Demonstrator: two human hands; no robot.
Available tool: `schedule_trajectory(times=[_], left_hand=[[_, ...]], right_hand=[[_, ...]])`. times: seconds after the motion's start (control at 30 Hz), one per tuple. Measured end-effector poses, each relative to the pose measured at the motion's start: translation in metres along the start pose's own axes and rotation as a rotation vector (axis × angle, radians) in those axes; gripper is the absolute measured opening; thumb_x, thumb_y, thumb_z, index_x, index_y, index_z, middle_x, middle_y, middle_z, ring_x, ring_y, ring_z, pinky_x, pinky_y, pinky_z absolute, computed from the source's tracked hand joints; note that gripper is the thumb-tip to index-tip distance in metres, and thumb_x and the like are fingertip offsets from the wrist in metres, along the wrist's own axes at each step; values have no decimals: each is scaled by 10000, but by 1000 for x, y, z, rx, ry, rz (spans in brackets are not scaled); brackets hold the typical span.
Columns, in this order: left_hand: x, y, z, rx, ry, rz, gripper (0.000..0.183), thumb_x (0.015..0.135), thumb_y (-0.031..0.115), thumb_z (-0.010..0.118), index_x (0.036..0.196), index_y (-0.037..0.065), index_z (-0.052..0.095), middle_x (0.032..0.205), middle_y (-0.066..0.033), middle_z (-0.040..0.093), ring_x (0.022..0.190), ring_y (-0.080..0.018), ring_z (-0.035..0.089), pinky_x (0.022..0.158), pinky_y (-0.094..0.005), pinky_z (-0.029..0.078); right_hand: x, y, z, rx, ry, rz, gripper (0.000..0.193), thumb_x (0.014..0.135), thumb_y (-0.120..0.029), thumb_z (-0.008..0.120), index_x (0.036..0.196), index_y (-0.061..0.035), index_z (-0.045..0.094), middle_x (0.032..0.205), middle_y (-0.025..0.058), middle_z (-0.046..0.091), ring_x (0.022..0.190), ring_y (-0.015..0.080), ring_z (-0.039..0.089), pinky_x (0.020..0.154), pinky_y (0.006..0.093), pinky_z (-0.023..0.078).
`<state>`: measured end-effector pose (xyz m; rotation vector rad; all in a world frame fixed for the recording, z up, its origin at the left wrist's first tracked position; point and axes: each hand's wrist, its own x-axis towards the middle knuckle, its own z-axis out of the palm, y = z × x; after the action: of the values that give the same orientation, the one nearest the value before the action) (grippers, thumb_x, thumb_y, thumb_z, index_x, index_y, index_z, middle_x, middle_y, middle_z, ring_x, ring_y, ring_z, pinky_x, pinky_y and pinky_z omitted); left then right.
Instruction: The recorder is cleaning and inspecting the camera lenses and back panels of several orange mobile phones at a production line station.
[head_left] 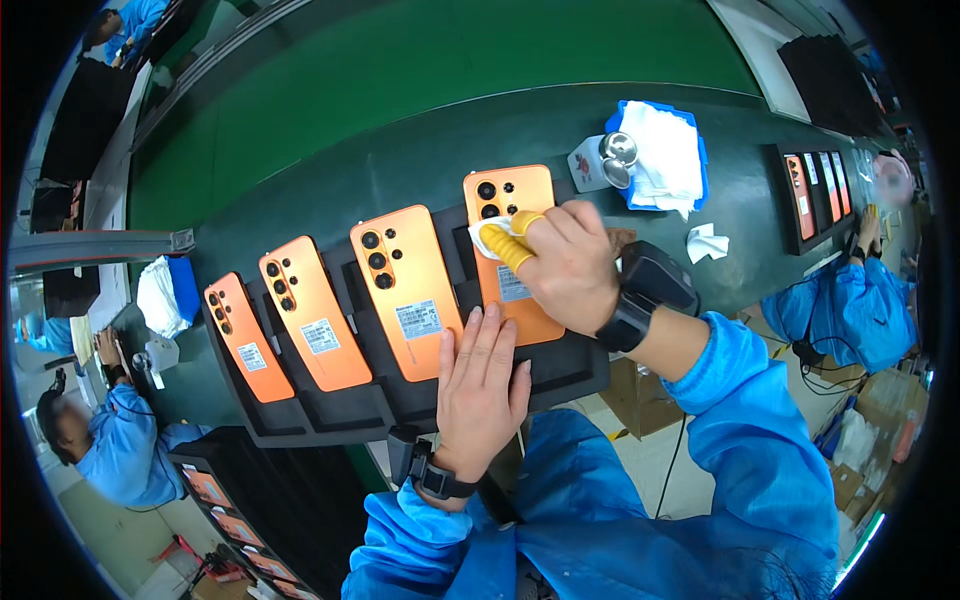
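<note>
Several orange phones lie back side up, in a slanting row, in a black foam tray point(565, 378). The rightmost phone point(541, 318) is under both my hands; it has round black camera lenses and a white label. My right hand point(572, 255), with yellow finger cots on its fingers, pinches a white wipe point(482, 236) against the phone's back by the cameras. Flat on the lower end of the same phone rests my left hand point(482, 388), fingers stretched out. Just left of it lies another orange phone point(405, 290) with a white label.
Beyond my right hand stand a white pump bottle point(588, 166) with a metal top and a blue bin point(704, 150) of white wipes point(660, 155). A crumpled wipe point(708, 243) lies nearby. Stacked phone trays point(190, 462) stand lower left. Co-workers in blue sit at both sides.
</note>
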<state>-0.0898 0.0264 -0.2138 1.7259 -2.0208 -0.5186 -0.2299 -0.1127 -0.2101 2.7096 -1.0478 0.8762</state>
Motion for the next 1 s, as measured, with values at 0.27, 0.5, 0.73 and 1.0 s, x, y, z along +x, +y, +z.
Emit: schedule_trajectory(times=[0.27, 0.5, 0.73, 1.0], left_hand=[[1, 0, 0, 10, -1, -5, 509, 847, 156, 673, 1325, 34, 549, 1431, -157, 505, 1326, -278, 488, 1143, -499, 266], [0, 0, -2, 5, 5, -15, 503, 842, 145, 675, 1318, 34, 557, 1427, -155, 511, 1317, -279, 499, 1144, -497, 265], [3, 1, -1, 3, -11, -17, 495, 838, 139, 674, 1309, 30, 567, 1407, -157, 533, 1311, -289, 507, 1143, -507, 263], [3, 2, -2, 13, -9, -15, 522, 832, 123, 677, 1326, 18, 542, 1399, -176, 535, 1312, -301, 507, 1143, -519, 256]], right_hand=[[-4, 0, 1, 16, -40, -109, 246, 690, -115, 698, 926, -73, 756, 895, 25, 628, 769, 187, 567, 748, 392, 388], [-8, 8, -4, -46, -73, -14, 266, 723, -149, 696, 972, -88, 764, 946, 12, 653, 757, 159, 567, 765, 387, 350], [13, 36, 1, -133, -43, -135, 266, 707, -155, 699, 958, -104, 768, 951, 3, 648, 745, 139, 556, 785, 379, 345], [2, 23, 2, -59, -55, -184, 240, 707, -158, 685, 929, -107, 762, 926, 0, 645, 773, 130, 579, 806, 389, 339]])
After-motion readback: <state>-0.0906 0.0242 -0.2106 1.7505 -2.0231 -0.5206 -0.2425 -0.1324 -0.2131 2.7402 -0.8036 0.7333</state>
